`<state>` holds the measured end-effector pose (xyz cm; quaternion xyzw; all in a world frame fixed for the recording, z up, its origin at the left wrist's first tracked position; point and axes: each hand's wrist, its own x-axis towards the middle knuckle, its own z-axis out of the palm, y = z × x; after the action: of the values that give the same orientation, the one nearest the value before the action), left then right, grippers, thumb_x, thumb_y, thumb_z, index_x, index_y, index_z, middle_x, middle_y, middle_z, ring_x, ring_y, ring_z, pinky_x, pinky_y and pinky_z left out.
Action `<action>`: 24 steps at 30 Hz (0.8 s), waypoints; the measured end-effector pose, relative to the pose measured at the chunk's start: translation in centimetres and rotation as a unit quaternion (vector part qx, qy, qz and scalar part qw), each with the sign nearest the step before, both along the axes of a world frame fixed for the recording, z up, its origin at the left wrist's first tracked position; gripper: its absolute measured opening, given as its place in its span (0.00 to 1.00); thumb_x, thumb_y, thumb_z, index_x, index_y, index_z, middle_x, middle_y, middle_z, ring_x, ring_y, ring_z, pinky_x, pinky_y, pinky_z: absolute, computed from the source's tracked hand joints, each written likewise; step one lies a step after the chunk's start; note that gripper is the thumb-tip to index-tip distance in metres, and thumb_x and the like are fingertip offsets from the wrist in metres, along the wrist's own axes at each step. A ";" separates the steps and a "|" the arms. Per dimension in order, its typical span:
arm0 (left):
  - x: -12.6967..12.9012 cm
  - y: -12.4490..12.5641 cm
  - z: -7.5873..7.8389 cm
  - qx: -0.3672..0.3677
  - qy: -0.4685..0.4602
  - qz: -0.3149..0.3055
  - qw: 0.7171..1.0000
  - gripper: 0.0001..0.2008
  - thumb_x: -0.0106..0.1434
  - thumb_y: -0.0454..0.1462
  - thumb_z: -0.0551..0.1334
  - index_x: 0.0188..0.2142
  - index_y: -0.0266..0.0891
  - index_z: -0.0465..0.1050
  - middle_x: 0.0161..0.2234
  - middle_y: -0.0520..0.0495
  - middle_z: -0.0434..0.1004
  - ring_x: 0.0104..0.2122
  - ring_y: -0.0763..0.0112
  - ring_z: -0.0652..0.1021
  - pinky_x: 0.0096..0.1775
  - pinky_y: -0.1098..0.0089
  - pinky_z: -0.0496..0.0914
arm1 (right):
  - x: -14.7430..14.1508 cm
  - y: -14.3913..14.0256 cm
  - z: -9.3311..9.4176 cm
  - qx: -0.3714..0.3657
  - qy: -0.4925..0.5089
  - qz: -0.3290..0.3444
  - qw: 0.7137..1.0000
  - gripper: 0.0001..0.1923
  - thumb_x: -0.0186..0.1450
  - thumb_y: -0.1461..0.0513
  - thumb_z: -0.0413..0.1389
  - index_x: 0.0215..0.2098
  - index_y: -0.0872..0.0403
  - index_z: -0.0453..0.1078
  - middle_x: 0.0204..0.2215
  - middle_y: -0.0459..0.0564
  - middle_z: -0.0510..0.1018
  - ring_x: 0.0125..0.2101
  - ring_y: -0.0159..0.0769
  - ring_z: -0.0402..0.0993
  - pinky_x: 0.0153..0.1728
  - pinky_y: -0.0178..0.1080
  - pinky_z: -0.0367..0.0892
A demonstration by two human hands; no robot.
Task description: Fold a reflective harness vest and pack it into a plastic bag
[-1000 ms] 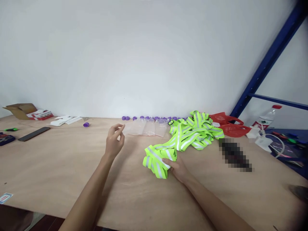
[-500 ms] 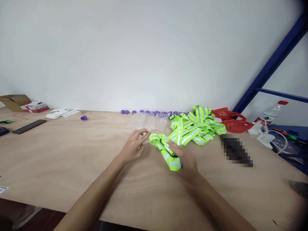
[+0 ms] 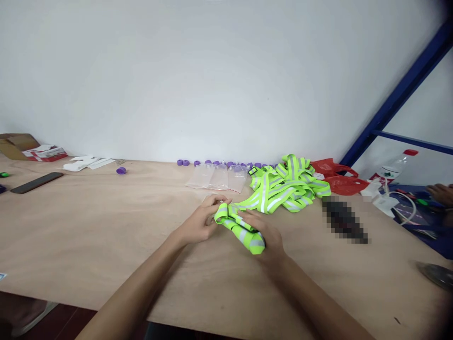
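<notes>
Bare wooden tabletop [image 3: 116, 236] nearest; mid-surface, the right hand [image 3: 267, 231] closes round a folded neon strap bundle [image 3: 242, 232]. Left hand [image 3: 201, 221] half-curls at its looped end, grip hidden. Beyond: tangled straps [image 3: 283, 191], clear bags [image 3: 216, 178].

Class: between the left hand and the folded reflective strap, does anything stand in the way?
Nothing visible does: the left hand is at the looped end of the folded reflective strap, which the right hand holds. The clear plastic bags lie farther back.

Dark object [image 3: 344, 220] behind coarse pixels
</notes>
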<state>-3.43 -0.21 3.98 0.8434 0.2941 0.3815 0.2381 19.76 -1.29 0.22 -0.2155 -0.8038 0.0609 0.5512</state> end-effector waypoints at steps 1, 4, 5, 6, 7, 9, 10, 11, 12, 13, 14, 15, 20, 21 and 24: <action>-0.1 0.0 0.1 -0.007 0.002 0.001 1.000 0.33 0.62 0.27 0.58 0.65 0.48 0.65 0.59 0.39 0.66 0.61 0.53 0.68 0.62 0.51 0.65 | 0.0 0.0 -0.2 -0.032 0.012 -0.012 0.999 0.25 0.63 0.66 0.60 0.57 0.45 0.68 0.50 0.52 0.82 0.51 0.47 0.80 0.54 0.49 0.75; -0.5 -0.2 0.4 -0.017 0.022 0.011 1.000 0.36 0.61 0.28 0.59 0.68 0.46 0.59 0.65 0.40 0.63 0.65 0.53 0.65 0.64 0.52 0.62 | -0.2 0.0 -0.5 -0.161 0.083 -0.063 0.981 0.21 0.60 0.62 0.65 0.51 0.47 0.70 0.45 0.51 0.83 0.45 0.46 0.81 0.45 0.45 0.78; -0.6 -0.2 0.4 -0.015 0.037 0.017 0.999 0.36 0.62 0.28 0.59 0.69 0.46 0.57 0.67 0.40 0.61 0.66 0.54 0.64 0.65 0.53 0.61 | -0.2 0.0 -0.4 -0.206 0.113 -0.080 0.969 0.19 0.59 0.60 0.66 0.49 0.48 0.71 0.44 0.51 0.83 0.43 0.46 0.81 0.44 0.45 0.78; -0.7 -0.2 0.5 -0.010 0.054 0.022 0.998 0.35 0.64 0.29 0.59 0.69 0.46 0.57 0.68 0.41 0.61 0.66 0.55 0.64 0.65 0.54 0.61 | -0.2 0.1 -0.4 -0.250 0.140 -0.091 0.954 0.19 0.59 0.59 0.66 0.47 0.48 0.71 0.43 0.51 0.82 0.43 0.46 0.81 0.44 0.45 0.77; -0.8 -0.2 0.6 -0.003 0.068 0.027 0.997 0.33 0.65 0.30 0.58 0.68 0.47 0.58 0.68 0.42 0.62 0.66 0.56 0.65 0.65 0.55 0.61 | -0.2 0.3 -0.3 -0.293 0.165 -0.092 0.937 0.19 0.58 0.57 0.67 0.46 0.49 0.71 0.43 0.51 0.82 0.43 0.47 0.80 0.45 0.47 0.76; -1.0 -0.2 0.6 0.005 0.081 0.038 0.996 0.27 0.69 0.33 0.57 0.67 0.47 0.62 0.65 0.44 0.68 0.62 0.58 0.70 0.61 0.59 0.66 | 0.0 0.6 -0.1 -0.378 0.209 -0.063 0.899 0.22 0.56 0.55 0.69 0.46 0.50 0.70 0.41 0.51 0.82 0.43 0.48 0.79 0.46 0.48 0.75; -1.1 -0.1 0.6 0.003 0.080 0.045 0.996 0.25 0.70 0.35 0.57 0.65 0.47 0.64 0.62 0.44 0.72 0.58 0.59 0.74 0.58 0.61 0.68 | 0.0 0.8 0.0 -0.414 0.233 -0.036 0.879 0.24 0.54 0.54 0.70 0.46 0.50 0.70 0.41 0.51 0.82 0.42 0.48 0.79 0.45 0.49 0.75; -1.3 0.0 0.7 -0.004 0.077 0.051 0.996 0.24 0.70 0.38 0.59 0.64 0.47 0.65 0.58 0.44 0.76 0.54 0.60 0.78 0.55 0.63 0.71 | 0.0 1.0 0.0 -0.444 0.255 -0.002 0.859 0.25 0.53 0.54 0.70 0.45 0.50 0.70 0.40 0.51 0.82 0.42 0.48 0.79 0.45 0.49 0.75; -1.4 0.1 0.7 -0.010 0.073 0.056 0.996 0.23 0.69 0.41 0.62 0.63 0.46 0.67 0.54 0.44 0.80 0.49 0.60 0.80 0.51 0.64 0.72 | 0.0 1.1 0.0 -0.470 0.274 0.034 0.838 0.24 0.52 0.54 0.71 0.44 0.50 0.71 0.39 0.50 0.83 0.41 0.48 0.80 0.46 0.50 0.74; -1.6 0.2 0.8 -0.015 0.075 0.057 0.995 0.23 0.67 0.44 0.64 0.61 0.45 0.70 0.50 0.44 0.82 0.45 0.60 0.81 0.48 0.65 0.72 | -0.1 1.2 0.1 -0.494 0.289 0.069 0.817 0.24 0.52 0.54 0.71 0.43 0.51 0.72 0.39 0.51 0.83 0.41 0.48 0.80 0.46 0.50 0.74; -1.7 0.3 0.9 -0.016 0.081 0.055 0.995 0.23 0.66 0.47 0.66 0.57 0.44 0.74 0.47 0.44 0.83 0.43 0.60 0.81 0.47 0.65 0.72 | -0.1 1.2 0.1 -0.518 0.299 0.100 0.795 0.22 0.52 0.54 0.71 0.41 0.51 0.73 0.39 0.51 0.83 0.42 0.49 0.80 0.46 0.51 0.74; -1.8 0.2 1.1 -0.016 0.091 0.051 0.994 0.21 0.64 0.49 0.66 0.53 0.43 0.77 0.44 0.44 0.84 0.42 0.59 0.81 0.46 0.66 0.71 | -0.2 1.2 0.2 -0.542 0.305 0.126 0.773 0.21 0.51 0.55 0.71 0.40 0.51 0.73 0.40 0.51 0.83 0.42 0.50 0.80 0.46 0.52 0.74; -0.9 -1.2 3.0 -0.078 0.143 0.077 0.984 0.23 0.67 0.54 0.60 0.27 0.39 0.75 0.21 0.52 0.74 0.23 0.71 0.73 0.29 0.71 0.63 | -0.1 1.0 1.0 -0.622 0.301 0.193 0.697 0.21 0.53 0.54 0.70 0.43 0.53 0.76 0.45 0.55 0.83 0.47 0.54 0.79 0.48 0.55 0.74; -0.6 -1.7 3.4 -0.118 0.143 0.089 0.979 0.25 0.68 0.55 0.58 0.23 0.39 0.70 0.18 0.54 0.68 0.20 0.73 0.69 0.26 0.71 0.60 | 0.0 1.0 1.1 -0.631 0.294 0.203 0.689 0.22 0.54 0.54 0.69 0.44 0.53 0.77 0.46 0.56 0.83 0.47 0.54 0.79 0.48 0.55 0.74; -0.1 -2.5 4.3 -0.283 0.131 0.101 0.945 0.28 0.68 0.57 0.55 0.19 0.41 0.57 0.16 0.57 0.56 0.17 0.73 0.67 0.22 0.72 0.57 | 0.3 1.1 1.4 -0.658 0.258 0.234 0.668 0.23 0.56 0.54 0.67 0.48 0.54 0.76 0.47 0.56 0.83 0.47 0.54 0.79 0.47 0.53 0.75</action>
<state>-3.48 -2.75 8.31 0.7496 0.5018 0.1910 0.3870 20.02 -0.21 1.58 -0.3031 -0.4047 0.7539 0.4195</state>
